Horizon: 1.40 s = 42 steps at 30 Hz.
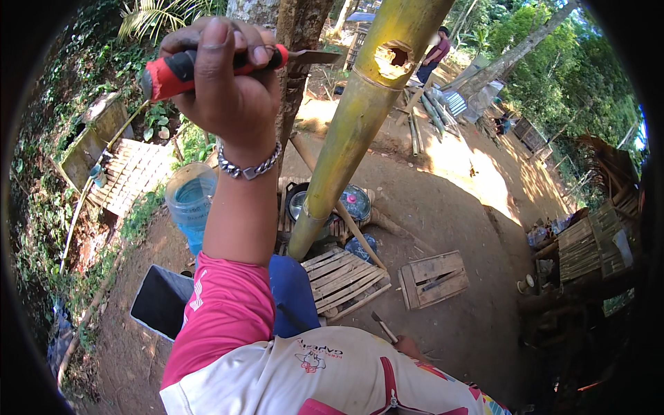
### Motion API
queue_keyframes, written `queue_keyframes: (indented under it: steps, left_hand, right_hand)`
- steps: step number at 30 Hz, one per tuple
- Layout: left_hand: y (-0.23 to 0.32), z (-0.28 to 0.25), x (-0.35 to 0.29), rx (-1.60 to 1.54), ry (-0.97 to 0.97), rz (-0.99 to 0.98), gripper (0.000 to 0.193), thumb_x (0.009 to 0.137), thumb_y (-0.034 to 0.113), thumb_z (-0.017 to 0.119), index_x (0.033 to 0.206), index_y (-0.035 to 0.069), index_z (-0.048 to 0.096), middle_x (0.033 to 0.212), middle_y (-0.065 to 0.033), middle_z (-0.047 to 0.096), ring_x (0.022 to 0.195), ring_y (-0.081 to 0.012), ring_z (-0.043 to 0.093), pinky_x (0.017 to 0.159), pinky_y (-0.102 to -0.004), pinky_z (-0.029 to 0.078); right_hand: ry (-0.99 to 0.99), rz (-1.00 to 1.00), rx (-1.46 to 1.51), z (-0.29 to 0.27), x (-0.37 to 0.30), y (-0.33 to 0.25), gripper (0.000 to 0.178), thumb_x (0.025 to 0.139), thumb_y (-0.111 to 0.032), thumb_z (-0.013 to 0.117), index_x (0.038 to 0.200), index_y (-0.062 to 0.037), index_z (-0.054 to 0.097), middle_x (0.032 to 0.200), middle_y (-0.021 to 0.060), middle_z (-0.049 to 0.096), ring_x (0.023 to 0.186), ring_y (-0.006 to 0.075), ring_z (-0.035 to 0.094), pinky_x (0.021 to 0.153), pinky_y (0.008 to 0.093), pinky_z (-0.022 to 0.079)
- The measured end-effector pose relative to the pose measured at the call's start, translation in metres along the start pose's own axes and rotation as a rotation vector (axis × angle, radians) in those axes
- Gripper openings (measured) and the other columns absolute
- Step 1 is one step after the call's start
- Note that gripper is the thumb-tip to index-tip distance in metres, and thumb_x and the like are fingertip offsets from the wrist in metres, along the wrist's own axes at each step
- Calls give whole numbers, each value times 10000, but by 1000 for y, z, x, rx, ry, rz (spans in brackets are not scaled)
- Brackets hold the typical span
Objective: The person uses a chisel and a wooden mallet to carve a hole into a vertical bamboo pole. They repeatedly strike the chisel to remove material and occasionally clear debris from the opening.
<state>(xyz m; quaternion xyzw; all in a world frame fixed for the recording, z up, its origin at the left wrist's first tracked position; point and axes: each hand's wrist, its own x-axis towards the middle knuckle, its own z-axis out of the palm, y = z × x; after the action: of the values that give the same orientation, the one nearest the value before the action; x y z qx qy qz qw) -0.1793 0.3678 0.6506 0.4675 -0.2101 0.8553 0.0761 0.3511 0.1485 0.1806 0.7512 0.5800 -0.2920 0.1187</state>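
My left hand [225, 76] is raised at the upper left, closed round the red and black handle of a chisel [315, 57]. Its flat metal blade points right, towards a thick green-yellow bamboo pole [346, 135], and I see no contact. The pole stands leaning, with a rough-edged hole [393, 59] cut near a joint. Low down by my waist, my right hand [408, 346] is partly hidden by my shirt. It grips a small tool with a pale handle and dark flat end [384, 327]; its exact kind is unclear.
A slatted bamboo bench [346, 280] and a small wooden stool [434, 279] stand below. Pots with lids [353, 202], a clear blue-tinted bucket [190, 200] and a black bin [160, 302] are nearby. Behind the pole is a tree trunk [299, 90]. Another person [434, 55] stands far off.
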Motion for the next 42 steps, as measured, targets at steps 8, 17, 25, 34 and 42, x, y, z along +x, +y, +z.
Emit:
queue_keyframes:
  steps: [8,17,25,34,42]
  left_hand:
    - [-77,19,2,-70,89,-43,59,884,68,598,937,59,576,794,-107,573,604,-213,583,555,-369,534]
    - [-88,31,-6,18,-12,-24,110,863,50,589,969,31,570,815,-142,579,613,-229,575,567,-366,517]
    - [-63,20,-28,-114,-128,-140,463,839,172,694,1249,8,556,1084,-172,583,1002,-283,597,929,-463,494]
    - [-87,44,-18,142,-96,122,407,946,144,756,1181,98,427,966,-166,658,579,-189,631,571,-326,596]
    - [-93,48,-17,109,61,-13,245,948,168,761,971,49,548,684,-51,561,538,-148,552,502,-316,508]
  right_hand:
    - [-62,-130,-89,73,32,91,429,851,-434,703,1024,-44,743,1018,252,726,993,417,710,859,500,561]
    - [-126,-32,-44,106,38,111,411,861,-417,690,1022,-43,739,1035,236,726,1002,419,705,870,497,558]
    - [-91,-149,-90,125,59,135,395,870,-402,679,1021,-41,736,1050,222,726,1010,422,701,880,496,555]
    - [-102,29,52,83,37,77,386,880,-394,659,1087,-79,744,1095,216,729,1049,406,699,904,488,550]
    - [-178,29,-36,114,65,91,433,879,-443,650,1104,-86,748,1113,207,734,1070,390,702,919,485,548]
